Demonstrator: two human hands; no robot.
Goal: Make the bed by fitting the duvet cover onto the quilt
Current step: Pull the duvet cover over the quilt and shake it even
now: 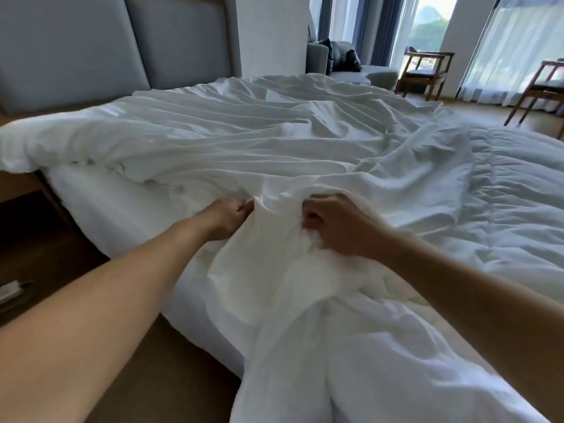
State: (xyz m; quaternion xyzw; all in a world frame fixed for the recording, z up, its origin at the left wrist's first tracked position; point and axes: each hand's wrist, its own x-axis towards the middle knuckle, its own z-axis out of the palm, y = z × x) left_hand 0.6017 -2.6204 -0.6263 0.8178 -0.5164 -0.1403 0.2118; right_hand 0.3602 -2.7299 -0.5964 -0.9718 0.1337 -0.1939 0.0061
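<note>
White wrinkled duvet cover (pixel 259 141) lies spread over the puffy white quilt (pixel 503 190)

The duvet cover (pixel 244 141) is plain white with no pattern, and the quilt (pixel 503 209) to its right is white too, marked with faint stitched lines. Behind the duvet cover, the headboard (pixel 91 50) is made of muted blue-grey panels edged in brown wood, and the floor (pixel 45 239) beside the bed is dark brown. Beyond the quilt, two chairs (pixel 425 71) have brown wooden frames, next to a grey sofa (pixel 345 62) and blue-grey curtains (pixel 384 25).
</note>
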